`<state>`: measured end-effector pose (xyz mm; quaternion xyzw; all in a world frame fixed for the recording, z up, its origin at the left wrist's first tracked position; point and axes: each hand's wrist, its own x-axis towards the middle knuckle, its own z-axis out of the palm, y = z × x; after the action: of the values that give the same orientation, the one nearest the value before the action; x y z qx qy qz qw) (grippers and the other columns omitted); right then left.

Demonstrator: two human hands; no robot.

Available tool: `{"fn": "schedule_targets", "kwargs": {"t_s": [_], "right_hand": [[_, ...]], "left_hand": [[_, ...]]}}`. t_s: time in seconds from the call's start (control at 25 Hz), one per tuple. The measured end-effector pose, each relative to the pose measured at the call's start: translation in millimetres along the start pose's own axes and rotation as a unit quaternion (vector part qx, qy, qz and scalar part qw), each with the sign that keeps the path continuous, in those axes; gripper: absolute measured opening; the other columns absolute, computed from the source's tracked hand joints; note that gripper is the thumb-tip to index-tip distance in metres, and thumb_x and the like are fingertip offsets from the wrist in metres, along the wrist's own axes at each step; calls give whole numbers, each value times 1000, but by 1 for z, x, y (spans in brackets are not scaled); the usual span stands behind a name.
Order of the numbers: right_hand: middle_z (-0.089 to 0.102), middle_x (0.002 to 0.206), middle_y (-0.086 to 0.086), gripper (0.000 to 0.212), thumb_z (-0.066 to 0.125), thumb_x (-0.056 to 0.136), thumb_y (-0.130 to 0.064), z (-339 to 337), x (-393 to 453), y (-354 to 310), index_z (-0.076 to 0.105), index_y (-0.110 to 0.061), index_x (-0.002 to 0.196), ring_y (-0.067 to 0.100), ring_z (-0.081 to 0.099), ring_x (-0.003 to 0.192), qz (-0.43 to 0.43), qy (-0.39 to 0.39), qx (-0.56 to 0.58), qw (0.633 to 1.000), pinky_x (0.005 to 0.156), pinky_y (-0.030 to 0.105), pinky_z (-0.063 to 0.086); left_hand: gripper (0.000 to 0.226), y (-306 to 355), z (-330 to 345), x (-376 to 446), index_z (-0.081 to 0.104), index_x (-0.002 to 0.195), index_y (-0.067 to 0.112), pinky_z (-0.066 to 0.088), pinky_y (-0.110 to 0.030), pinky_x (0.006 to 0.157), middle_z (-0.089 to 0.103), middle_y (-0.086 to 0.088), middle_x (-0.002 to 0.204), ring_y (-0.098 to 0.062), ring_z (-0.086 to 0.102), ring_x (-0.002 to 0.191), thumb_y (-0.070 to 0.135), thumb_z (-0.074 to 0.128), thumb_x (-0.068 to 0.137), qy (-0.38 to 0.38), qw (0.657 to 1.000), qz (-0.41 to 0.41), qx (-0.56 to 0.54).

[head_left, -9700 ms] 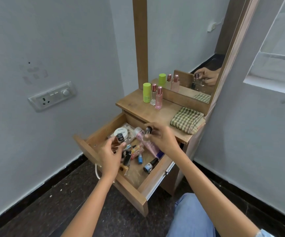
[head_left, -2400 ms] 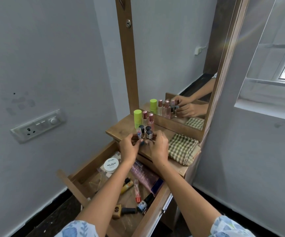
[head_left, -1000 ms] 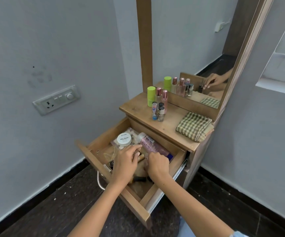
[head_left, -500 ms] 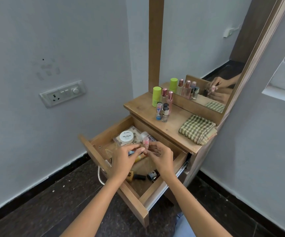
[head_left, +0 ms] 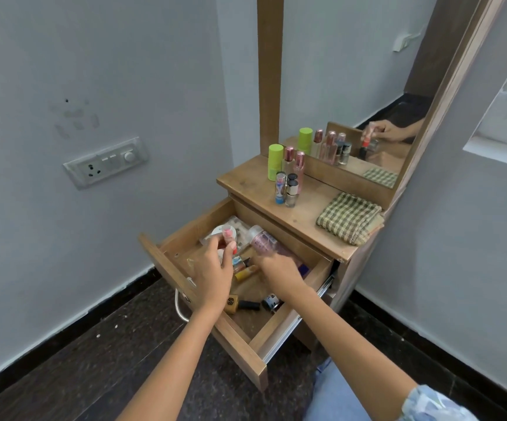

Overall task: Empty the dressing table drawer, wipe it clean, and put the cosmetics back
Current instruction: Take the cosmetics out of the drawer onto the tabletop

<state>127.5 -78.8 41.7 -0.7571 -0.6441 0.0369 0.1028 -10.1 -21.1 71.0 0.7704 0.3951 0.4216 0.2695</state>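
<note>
The wooden drawer (head_left: 246,338) of the dressing table stands pulled out. My left hand (head_left: 212,275) pinches a small pink-red tube (head_left: 228,235) above the drawer's back left. My right hand (head_left: 278,270) reaches down among the small bottles in the drawer's middle; its fingertips are blurred and what they touch is hidden. In the drawer lie a pink bottle (head_left: 262,243), a yellow tube (head_left: 246,273), a gold-and-black bottle (head_left: 241,304) and a dark round bottle (head_left: 270,302). On the tabletop (head_left: 255,183) stand a green bottle (head_left: 275,161), two pink bottles and three small nail-polish bottles (head_left: 287,189).
A folded green checked cloth (head_left: 349,218) lies on the tabletop's right. A tall mirror (head_left: 352,86) rises behind it. A switch plate (head_left: 106,162) sits on the left wall. The floor is dark stone. My blue-clad knee (head_left: 334,390) is at the bottom.
My left hand has lifted the pink-red tube toward the drawer's back left. My right hand has dropped lower among the bottles in the drawer.
</note>
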Motion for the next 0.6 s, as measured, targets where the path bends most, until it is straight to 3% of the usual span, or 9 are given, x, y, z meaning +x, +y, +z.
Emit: {"fn": "schedule_targets", "kwargs": {"t_s": [0.16, 0.32, 0.52, 0.6], "right_hand": [[59, 119, 11, 40, 59, 88, -4, 0, 9, -11, 54, -11, 127, 27, 58, 108, -40, -22, -85, 995, 83, 37, 51], [54, 124, 12, 28, 62, 87, -8, -3, 9, -13, 63, -9, 116, 28, 52, 112, -31, -33, -118, 992, 79, 35, 50], [62, 124, 12, 28, 55, 91, -10, -9, 6, -6, 57, -9, 119, 28, 40, 130, -51, -68, -151, 985, 94, 41, 41], [56, 132, 13, 29, 56, 91, -10, -12, 6, -5, 57, -10, 120, 27, 40, 131, -56, -72, -134, 987, 98, 41, 38]], "left_hand": [[13, 1, 2, -1, 60, 103, 13, 46, -13, 59, 62, 8, 86, 2, 56, 71, 22, 55, 94, -16, 999, 20, 23], [15, -1, 3, 0, 60, 103, 13, 52, -21, 62, 64, 5, 87, -3, 59, 74, 23, 55, 94, -20, 999, 19, 19], [14, -3, 3, 1, 61, 103, 13, 55, -28, 63, 65, 4, 87, -7, 61, 75, 23, 57, 93, -18, 1000, 18, 13], [14, -3, 3, 0, 61, 103, 14, 54, -29, 62, 65, 6, 86, -8, 61, 73, 23, 57, 93, -20, 999, 27, 15]]}}
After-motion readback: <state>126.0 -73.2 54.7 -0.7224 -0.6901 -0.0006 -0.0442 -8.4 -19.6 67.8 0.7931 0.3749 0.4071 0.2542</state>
